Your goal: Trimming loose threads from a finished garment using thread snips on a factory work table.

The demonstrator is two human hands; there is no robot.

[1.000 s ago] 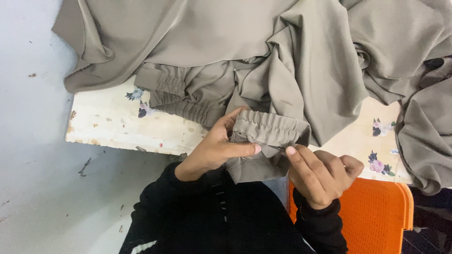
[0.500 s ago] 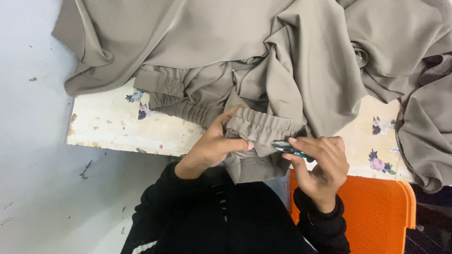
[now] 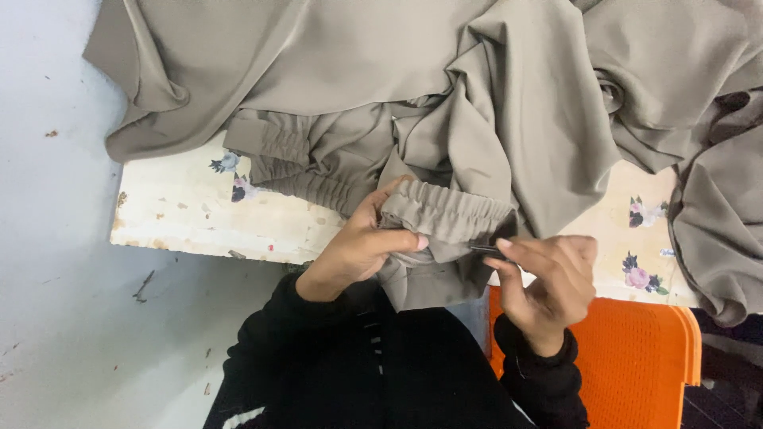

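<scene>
Grey-beige cloth point(image 3: 477, 87) takes up most of what I see, heaped in folds over the far edge and the right end of the surface point(image 3: 183, 218), with one lobe hanging off the right end. The surface is a worn cream board with small flower prints, and its near edge runs left to right just above the arms. Beyond its left end lies a pale grey floor point(image 3: 56, 278). An orange plastic chair point(image 3: 636, 357) shows at the lower right, under the near edge. Black sleeves point(image 3: 373, 373) fill the bottom middle.

A gathered elastic band point(image 3: 445, 214) of the cloth hangs over the near edge at the middle. My left hand point(image 3: 358, 242) pinches the band's left end, thumb on the front, fingers curled behind. My right hand point(image 3: 548, 278) is closed around a small dark tool point(image 3: 486, 250), pinched between thumb and forefinger, its tip touching the band's right end. I cannot tell what kind of tool it is.

A second gathered band point(image 3: 294, 171) lies farther left on the surface, apart from both hands.
</scene>
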